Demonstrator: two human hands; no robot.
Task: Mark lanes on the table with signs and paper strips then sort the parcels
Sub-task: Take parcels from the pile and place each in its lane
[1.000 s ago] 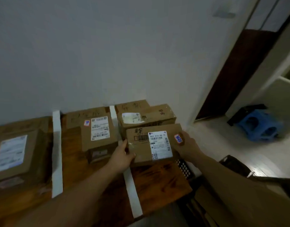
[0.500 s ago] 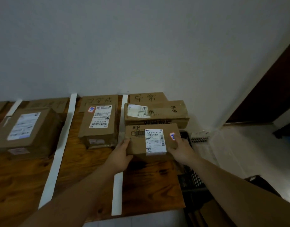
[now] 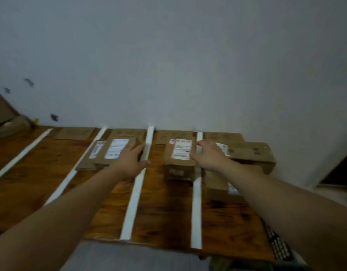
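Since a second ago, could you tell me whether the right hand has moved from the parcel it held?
Yes. The right hand has let go and moved left, now over the paper strip beside the middle-lane parcel.

Whole shot's smeared, so none of the shipping labels (image 3: pixel 181 149) can be read, and the writing on the cardboard signs (image 3: pixel 74 133) by the wall (image 3: pixel 168 75) is just faint scribble. The right forearm (image 3: pixel 247 177) covers part of the near parcel (image 3: pixel 215 186) in the rightmost lane and most of its label. The left hand (image 3: pixel 129 163) hides one end of the left-side parcel (image 3: pixel 102 162). Brown thing (image 3: pixel 4 118) at far left is cropped, can't tell what it is.
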